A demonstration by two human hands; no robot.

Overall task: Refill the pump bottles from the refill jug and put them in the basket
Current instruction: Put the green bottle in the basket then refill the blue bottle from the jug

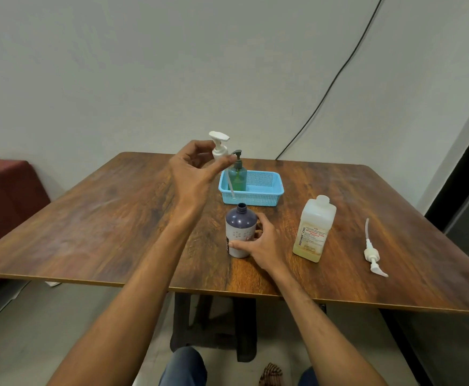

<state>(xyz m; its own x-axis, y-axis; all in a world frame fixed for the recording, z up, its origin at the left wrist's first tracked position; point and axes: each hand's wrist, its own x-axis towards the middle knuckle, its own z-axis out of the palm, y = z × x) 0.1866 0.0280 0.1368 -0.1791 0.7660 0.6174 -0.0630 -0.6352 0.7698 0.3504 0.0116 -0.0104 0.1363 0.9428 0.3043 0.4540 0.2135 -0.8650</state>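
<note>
So the left hand (197,165) is pinching a white pump (218,147) between thumb and fingertips, tube dangling below them. The right hand (258,245) is curling its fingers round the open purple bottle (240,227), standing on a wooden table (102,218). Just beyond those fingers a blue basket (279,188) is holding a green bottle (238,176). The jug (314,232) is sitting right of them, a second pump (372,252) lying further right. Plain wall (144,65) behind, black cable (339,76) running down it, maroon seat (2,185) off left.

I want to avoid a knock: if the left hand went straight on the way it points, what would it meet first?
Probably the green bottle in the basket: the left hand, pinching the white pump, points at its top. Depth is unclear; it may pass above.
</note>
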